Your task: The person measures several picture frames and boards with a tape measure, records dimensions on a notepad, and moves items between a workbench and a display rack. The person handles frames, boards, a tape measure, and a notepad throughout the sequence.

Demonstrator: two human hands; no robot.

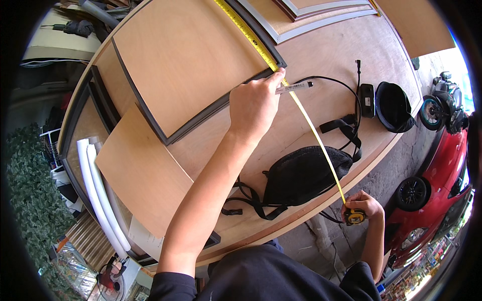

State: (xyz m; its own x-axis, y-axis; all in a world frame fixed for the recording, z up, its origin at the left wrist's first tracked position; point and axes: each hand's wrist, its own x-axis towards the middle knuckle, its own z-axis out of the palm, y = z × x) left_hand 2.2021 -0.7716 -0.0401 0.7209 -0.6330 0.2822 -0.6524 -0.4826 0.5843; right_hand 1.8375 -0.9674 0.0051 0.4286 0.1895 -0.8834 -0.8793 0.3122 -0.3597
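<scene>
A yellow tape measure blade point(251, 42) lies along the dark edge of a framed wooden panel point(186, 60). At the panel's near right corner, my left hand point(253, 108) presses on the blade with its fingertips. A grey-white marker pen point(295, 87) sticks out of the same closed hand, pointing right. From that corner the blade runs slanting down over the table edge to its black and yellow case point(354, 216). My right hand point(365, 204) grips the case beyond the edge, close to my body.
On the wooden table point(331, 55) lie a black mesh bag point(306, 175) with straps, a black cap point(394, 107) and a small black device point(367, 100) with a cable. White tubes point(103, 195) and a loose board point(143, 170) are at left. A red car point(437, 175) and a motorcycle point(444, 108) stand right.
</scene>
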